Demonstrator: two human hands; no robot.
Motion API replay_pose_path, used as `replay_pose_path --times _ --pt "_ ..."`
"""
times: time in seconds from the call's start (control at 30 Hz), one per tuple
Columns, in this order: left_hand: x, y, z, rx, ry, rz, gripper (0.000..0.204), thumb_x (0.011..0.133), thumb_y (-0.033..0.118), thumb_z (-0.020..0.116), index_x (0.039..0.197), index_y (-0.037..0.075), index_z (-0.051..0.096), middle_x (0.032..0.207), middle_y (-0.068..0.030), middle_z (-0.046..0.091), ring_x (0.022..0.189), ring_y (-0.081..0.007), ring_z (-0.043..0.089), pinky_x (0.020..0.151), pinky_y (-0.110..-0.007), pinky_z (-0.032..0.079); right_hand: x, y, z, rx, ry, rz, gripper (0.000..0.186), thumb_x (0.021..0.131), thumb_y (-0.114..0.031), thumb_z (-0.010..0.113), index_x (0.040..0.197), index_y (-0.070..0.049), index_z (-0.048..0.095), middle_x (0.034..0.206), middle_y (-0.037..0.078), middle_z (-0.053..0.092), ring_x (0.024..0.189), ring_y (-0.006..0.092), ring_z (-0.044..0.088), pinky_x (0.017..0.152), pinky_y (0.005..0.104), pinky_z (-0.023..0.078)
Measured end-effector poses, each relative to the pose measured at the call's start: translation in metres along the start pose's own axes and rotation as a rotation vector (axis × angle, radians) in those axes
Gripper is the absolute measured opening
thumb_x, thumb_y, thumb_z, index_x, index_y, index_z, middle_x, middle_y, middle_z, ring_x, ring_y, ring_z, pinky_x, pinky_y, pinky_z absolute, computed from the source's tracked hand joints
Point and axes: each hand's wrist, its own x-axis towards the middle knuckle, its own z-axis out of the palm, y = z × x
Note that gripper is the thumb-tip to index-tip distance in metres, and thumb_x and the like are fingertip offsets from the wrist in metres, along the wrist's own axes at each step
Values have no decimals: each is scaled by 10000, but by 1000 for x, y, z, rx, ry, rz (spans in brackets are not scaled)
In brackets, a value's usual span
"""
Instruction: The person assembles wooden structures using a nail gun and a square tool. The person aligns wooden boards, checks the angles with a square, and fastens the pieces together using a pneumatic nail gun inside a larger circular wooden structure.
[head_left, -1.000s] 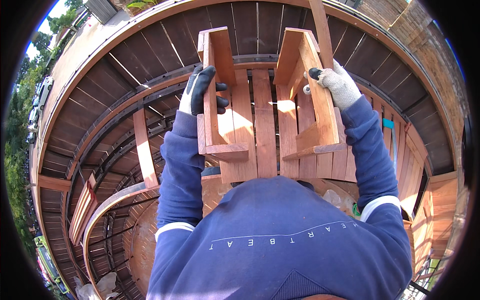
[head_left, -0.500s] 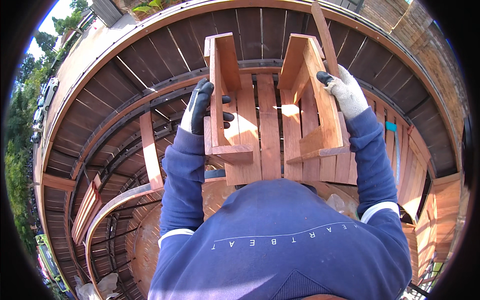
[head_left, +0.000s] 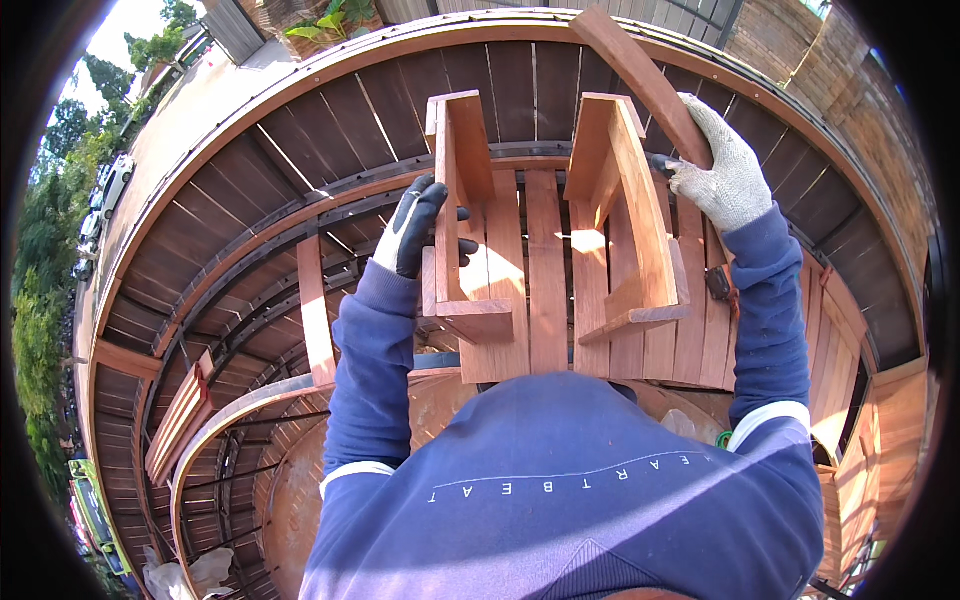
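Two wooden frames made of joined boards, a left frame (head_left: pixel 447 200) and a right frame (head_left: pixel 645 220), stand side by side on the slatted wooden bench (head_left: pixel 546 270) in front of me. My left hand (head_left: pixel 410 225), in a dark-and-pale glove, is closed around the side board of the left frame, its fingertips showing on the inner side. In my right hand (head_left: pixel 725 175), wearing a pale knit glove, is one end of a slightly curved wooden slat (head_left: pixel 640 75). That slat tilts up and leftward, beyond the right frame and apart from it.
A curved backrest of dark boards (head_left: pixel 430 75) wraps around the far side. Stacked wood strips (head_left: pixel 180 430) lie at left, near a loose crosswise board (head_left: pixel 315 310). A small dark object (head_left: pixel 718 283) sits on the slats beside my right forearm. Cars (head_left: pixel 112 190) stand outside at far left.
My right hand has moved right and away from the right frame, swinging the slat further left at its top. The left hand keeps its grip. The whole view has shifted slightly.
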Motion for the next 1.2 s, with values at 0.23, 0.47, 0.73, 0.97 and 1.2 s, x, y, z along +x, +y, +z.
replay_pose_path --times 0.23,0.47,0.73,0.97,1.2 --pt "4 14 18 113 70 -53 583 956 349 603 1444 100 403 1064 -138 610 664 -259 709 603 -330 624 64 -28 16 -295 -204 -363 722 691 -284 802 1335 -49 576 1209 210 639 1090 361 627 1003 406 487" --pt "1 14 21 175 54 -21 570 956 345 584 1427 72 416 1009 -123 607 779 -224 694 579 -326 620 108 -37 53 -330 -399 -393 776 644 -201 811 1370 -81 563 1172 184 638 1068 359 614 1008 396 472" --pt "1 11 12 157 70 -48 566 977 310 583 1446 44 411 1231 -179 560 1044 -258 659 779 -360 623 117 -32 65 -360 -474 -427 750 704 -290 791 1379 -75 544 1242 185 629 1144 350 600 1030 403 461" --pt "40 32 -16 396 327 182 601 941 363 679 1420 59 481 1244 -71 623 1135 -180 616 902 -313 501 113 19 22 477 -77 -130 427 893 -57 603 1319 -33 596 1247 87 658 1105 169 622 1007 290 473" --pt "79 41 -28 440 187 304 491 990 271 597 1415 39 515 1295 -67 617 1146 -159 591 963 -323 482 44 76 61 677 68 117 340 964 -102 517 1274 -11 623 1205 95 677 1084 175 626 969 303 482"
